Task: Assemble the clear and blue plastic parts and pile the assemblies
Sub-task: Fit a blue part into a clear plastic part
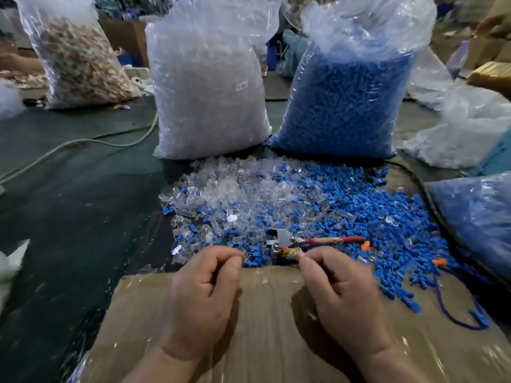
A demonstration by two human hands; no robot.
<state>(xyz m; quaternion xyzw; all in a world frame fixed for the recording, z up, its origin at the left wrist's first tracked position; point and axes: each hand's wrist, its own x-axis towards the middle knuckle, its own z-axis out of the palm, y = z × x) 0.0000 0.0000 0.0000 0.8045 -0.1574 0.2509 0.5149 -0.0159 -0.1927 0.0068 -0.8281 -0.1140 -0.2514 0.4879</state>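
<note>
Head view is catching the job somewhere short of halfway, as far as I can judge. No pile of finished assemblies is showing near the hands, and a great heap of loose pieces is lying unjoined on the counter (69, 217).

The left hand (204, 288) and right hand (340, 288) are poised apart above a film-wrapped cardboard (262, 341). Each is curling its fingers, with thumb meeting forefinger. Whether either is pinching a piece I cannot tell, since the tips are blurring. The right hand's fingertips are sitting just beside the taped handle of the pliers (287, 239), which are lying just beyond both hands.

Clear parts (229, 194) are spreading beyond the left hand, and blue parts (373, 211) beyond and outward of the right hand, the two mixing in between. Both are far too many for counting.

Of the rest, I am counting:
- One pliers.
- Two orange bits (365, 246) beyond the right hand.
- One cable (83, 142) far beyond the left hand.
- Four filled bags:
  - A clear bag (207, 87) is standing ahead of the left hand.
  - A blue bag (345, 100) is standing ahead of the right hand.
  - A brown bag (80, 59) is standing far outward of the left hand.
  - A side bag (475, 217) is lying outward of the right hand. Its bluish fill may be assemblies, though I cannot tell.
</note>
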